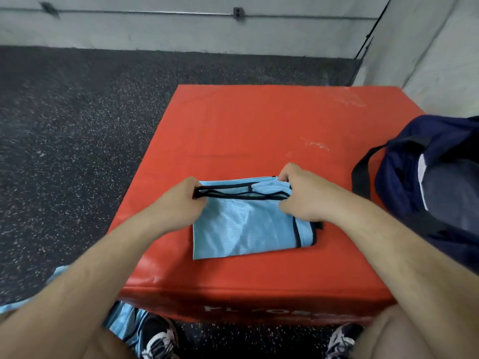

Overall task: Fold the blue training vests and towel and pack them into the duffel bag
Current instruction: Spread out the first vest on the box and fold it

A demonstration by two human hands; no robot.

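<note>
Left hand (181,200) and right hand (300,195) pinch the folded blue vest's (243,229) far edge; duffel bag (435,172) right of them.

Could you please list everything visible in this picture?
vest: one, light blue, black trim, on the box top.
box: one, red, padded, centre.
duffel bag: one, navy, at the box's right.
blue fabric: count unclear, light blue, lower left by the leg.
floor: black, speckled, around the box.
wall: grey, far side.
shoes: two, black and white, bottom edge.
left hand: one, grips the vest's black trim.
right hand: one, pinches the vest's far edge.
</note>
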